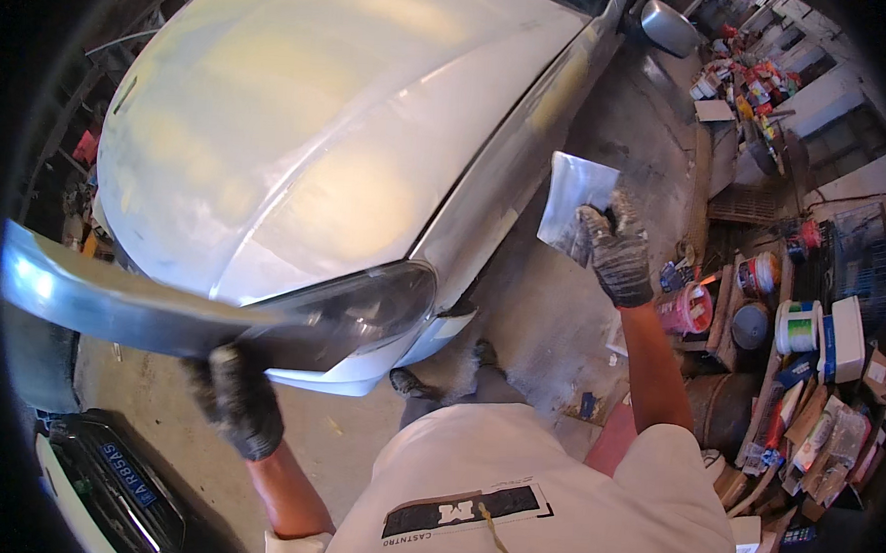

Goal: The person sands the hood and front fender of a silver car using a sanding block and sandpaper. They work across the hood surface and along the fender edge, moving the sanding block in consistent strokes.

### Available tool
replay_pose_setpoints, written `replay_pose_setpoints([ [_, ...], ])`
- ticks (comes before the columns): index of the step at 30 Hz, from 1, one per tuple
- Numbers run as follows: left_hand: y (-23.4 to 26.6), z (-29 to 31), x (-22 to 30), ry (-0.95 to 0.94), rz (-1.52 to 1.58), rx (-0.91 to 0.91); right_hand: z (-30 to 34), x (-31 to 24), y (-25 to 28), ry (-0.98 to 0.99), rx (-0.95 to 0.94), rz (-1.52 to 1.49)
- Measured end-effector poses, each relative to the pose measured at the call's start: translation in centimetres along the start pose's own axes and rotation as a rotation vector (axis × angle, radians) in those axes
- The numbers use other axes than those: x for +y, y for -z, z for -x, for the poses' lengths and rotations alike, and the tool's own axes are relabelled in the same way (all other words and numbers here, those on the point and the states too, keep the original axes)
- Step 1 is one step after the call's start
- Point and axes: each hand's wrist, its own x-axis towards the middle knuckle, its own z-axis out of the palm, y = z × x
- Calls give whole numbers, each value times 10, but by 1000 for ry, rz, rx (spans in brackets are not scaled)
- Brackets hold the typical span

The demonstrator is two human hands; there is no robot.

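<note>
My left hand (pixel 235 401), in a dark glove and slightly blurred, is closed at the lower edge of a long, curved silver panel (pixel 115 307). The panel stretches leftward across the front of a white car, and the hand hides part of its edge. On the right, my gloved right hand (pixel 617 250) holds up a thin, shiny silver sheet (pixel 573 198), with fingers on its lower right part. Yellowish patches mark the car's hood (pixel 341 124). A headlight (pixel 373 298) sits between my hands, on the car's near corner.
A dark grille piece with a plate (pixel 127 490) lies on the floor at lower left. Cluttered shelves along the right hold a pink bucket (pixel 689 307), a white-green tub (pixel 799 327) and several boxes. The car's side mirror (pixel 669 27) juts out at the top.
</note>
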Motion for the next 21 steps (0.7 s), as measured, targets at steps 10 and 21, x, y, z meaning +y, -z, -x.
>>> replay_pose_setpoints([
  [10,-152,129,-89,326,-133,-159,102,49,2,-362,-114,-524],
  [21,-222,233,-110,419,-461,-447,91,86,74,-125,-313,-362],
])
